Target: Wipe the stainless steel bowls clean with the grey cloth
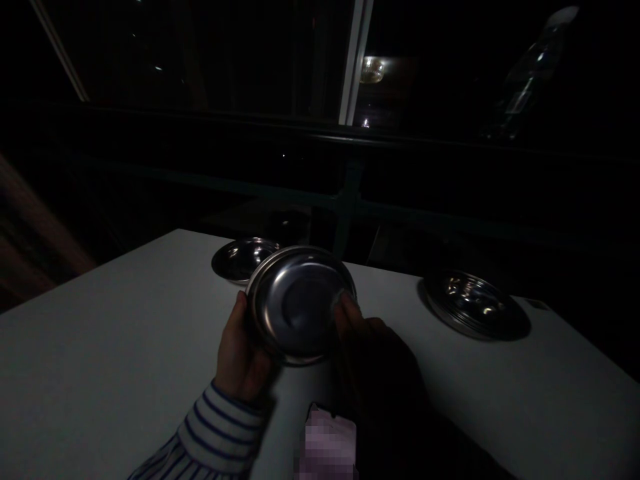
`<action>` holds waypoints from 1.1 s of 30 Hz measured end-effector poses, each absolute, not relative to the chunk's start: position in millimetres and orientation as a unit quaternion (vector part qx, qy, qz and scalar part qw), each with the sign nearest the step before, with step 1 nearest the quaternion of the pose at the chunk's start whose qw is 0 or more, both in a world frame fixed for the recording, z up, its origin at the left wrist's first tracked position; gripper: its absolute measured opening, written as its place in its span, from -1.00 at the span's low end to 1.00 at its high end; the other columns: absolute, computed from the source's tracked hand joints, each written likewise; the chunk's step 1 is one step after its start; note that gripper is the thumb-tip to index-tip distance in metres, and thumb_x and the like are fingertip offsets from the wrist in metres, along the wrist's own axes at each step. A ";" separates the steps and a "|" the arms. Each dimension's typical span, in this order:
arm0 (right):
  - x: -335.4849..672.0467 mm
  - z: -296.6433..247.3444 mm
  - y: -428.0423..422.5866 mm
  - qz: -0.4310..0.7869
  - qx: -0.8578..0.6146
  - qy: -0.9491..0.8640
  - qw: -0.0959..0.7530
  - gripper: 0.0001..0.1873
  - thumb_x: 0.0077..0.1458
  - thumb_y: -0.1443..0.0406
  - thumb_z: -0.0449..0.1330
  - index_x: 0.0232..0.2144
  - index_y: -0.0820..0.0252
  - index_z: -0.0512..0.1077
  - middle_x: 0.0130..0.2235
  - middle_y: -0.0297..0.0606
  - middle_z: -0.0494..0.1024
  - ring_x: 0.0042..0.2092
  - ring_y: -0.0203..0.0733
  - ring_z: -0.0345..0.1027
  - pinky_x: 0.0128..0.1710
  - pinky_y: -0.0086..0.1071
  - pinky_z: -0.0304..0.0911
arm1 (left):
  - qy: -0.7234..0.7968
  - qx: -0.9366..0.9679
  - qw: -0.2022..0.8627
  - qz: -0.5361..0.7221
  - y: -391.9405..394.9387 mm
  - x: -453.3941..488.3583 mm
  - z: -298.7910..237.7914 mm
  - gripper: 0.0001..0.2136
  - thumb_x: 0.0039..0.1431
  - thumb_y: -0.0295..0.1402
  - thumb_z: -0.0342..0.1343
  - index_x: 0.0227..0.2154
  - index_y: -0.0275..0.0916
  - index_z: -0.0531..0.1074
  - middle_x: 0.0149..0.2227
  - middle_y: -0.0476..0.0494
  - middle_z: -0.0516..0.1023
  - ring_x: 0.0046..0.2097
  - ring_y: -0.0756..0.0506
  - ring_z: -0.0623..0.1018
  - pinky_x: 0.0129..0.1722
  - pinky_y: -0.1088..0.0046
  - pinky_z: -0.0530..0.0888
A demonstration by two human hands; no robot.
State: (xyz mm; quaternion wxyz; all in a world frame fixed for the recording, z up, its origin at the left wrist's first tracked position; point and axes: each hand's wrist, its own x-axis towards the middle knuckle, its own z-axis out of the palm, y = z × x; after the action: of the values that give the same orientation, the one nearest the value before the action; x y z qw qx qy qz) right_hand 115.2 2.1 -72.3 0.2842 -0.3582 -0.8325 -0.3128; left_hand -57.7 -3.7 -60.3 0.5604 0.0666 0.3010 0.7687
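A round, shallow stainless-steel plate (300,310) is tilted up towards me above the white table. My left hand (243,357) grips its left and lower rim, with the thumb along the edge and the other fingers hidden underneath. My right hand (373,350) lies against the inside of the plate on its right. Its fingers are pressed together, with a small pale scrap, perhaps cloth or tissue (339,300), at the tips. Much of that hand is lost in shadow. Behind, to the left, another steel plate (240,260) rests on the table, partly covered by the held one.
A stack of steel plates (475,307) sits on the right of the white table (125,333). Near my lap lies a pinkish, pixelated object (330,443). Dark window frames and a rail stand beyond the table, with a clear bottle (533,77) at upper right.
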 end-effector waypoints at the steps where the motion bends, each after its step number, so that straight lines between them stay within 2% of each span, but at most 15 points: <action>1: 115.1 -73.1 1.5 -0.312 -0.354 -0.836 0.279 -0.55 0.09 0.39 -0.02 0.05 0.43 0.22 0.11 -0.05 0.30 -0.31 -0.19 0.23 -0.38 -0.32 0.18 | 0.301 0.063 0.560 0.769 -3.4 -58.1 -60.5 -0.76 0.19 -0.33 -0.06 -0.29 -0.28 0.50 -0.39 -0.10 0.61 -0.34 -0.05 0.57 -0.28 0.46 0.51; 7: 126.0 -62.3 6.4 -0.273 -0.361 -0.841 0.297 -0.56 0.09 0.40 -0.02 0.04 0.40 0.23 0.11 -0.06 0.30 -0.27 -0.17 0.24 -0.34 -0.31 0.20 | 0.307 0.104 0.612 0.721 -6.0 -52.7 -61.7 -0.73 0.17 -0.27 -0.04 -0.26 -0.29 0.50 -0.36 -0.12 0.61 -0.31 -0.09 0.58 -0.21 0.39 0.51; 16: 126.0 -47.6 5.6 -0.241 -0.341 -0.860 0.295 -0.55 0.03 0.45 -0.05 0.00 0.38 0.29 0.07 -0.14 0.36 -0.36 -0.20 0.19 -0.44 -0.33 0.13 | 0.337 0.126 0.645 0.674 -9.2 -45.4 -66.1 -0.73 0.12 -0.22 0.02 -0.26 -0.27 0.49 -0.35 -0.16 0.61 -0.16 -0.19 0.55 -0.15 0.29 0.48; 21: 126.0 -49.3 4.3 -0.268 -0.295 -0.872 0.284 -0.55 0.10 0.40 -0.05 0.06 0.36 0.23 0.12 -0.16 0.30 -0.26 -0.17 0.22 -0.34 -0.28 0.16 | 0.337 0.138 0.657 0.661 -10.8 -41.4 -67.4 -0.74 0.12 -0.23 0.03 -0.27 -0.28 0.49 -0.32 -0.16 0.61 -0.17 -0.18 0.56 -0.15 0.31 0.48; 25: 118.1 -57.3 -1.5 -0.286 -0.276 -0.872 0.287 -0.57 0.12 0.36 -0.05 0.07 0.24 0.24 0.13 -0.23 0.29 -0.23 -0.16 0.26 -0.31 -0.23 0.18 | 0.329 0.158 0.667 0.649 -12.5 -38.6 -69.7 -0.71 0.11 -0.22 0.04 -0.23 -0.31 0.49 -0.30 -0.20 0.61 -0.17 -0.20 0.56 -0.15 0.30 0.48; 28: 106.5 -69.5 -12.9 -0.302 -0.278 -0.863 0.296 -0.60 0.15 0.34 -0.07 0.04 0.14 0.29 0.12 -0.31 0.31 -0.12 -0.08 0.28 -0.21 -0.15 0.19 | 0.330 0.169 0.674 0.639 -14.3 -36.9 -69.5 -0.70 0.10 -0.22 0.05 -0.22 -0.34 0.48 -0.29 -0.23 0.60 -0.17 -0.21 0.56 -0.15 0.28 0.47; 33: 91.3 -78.0 -32.1 -0.288 -0.308 -0.858 0.293 -0.63 0.16 0.39 -0.05 -0.04 0.05 0.36 -0.04 -0.32 0.47 -0.06 -0.08 0.28 -0.18 -0.16 0.21 | 0.337 0.173 0.677 0.631 -16.2 -35.7 -67.6 -0.68 0.08 -0.22 0.06 -0.17 -0.32 0.46 -0.28 -0.24 0.60 -0.19 -0.23 0.56 -0.17 0.26 0.47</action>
State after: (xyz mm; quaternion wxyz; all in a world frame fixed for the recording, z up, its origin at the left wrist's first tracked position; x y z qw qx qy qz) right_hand 91.3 -32.1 -78.0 0.2934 -0.3082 -0.8579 -0.2879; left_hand -35.7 -16.2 -67.6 0.6769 0.1732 0.3370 0.6311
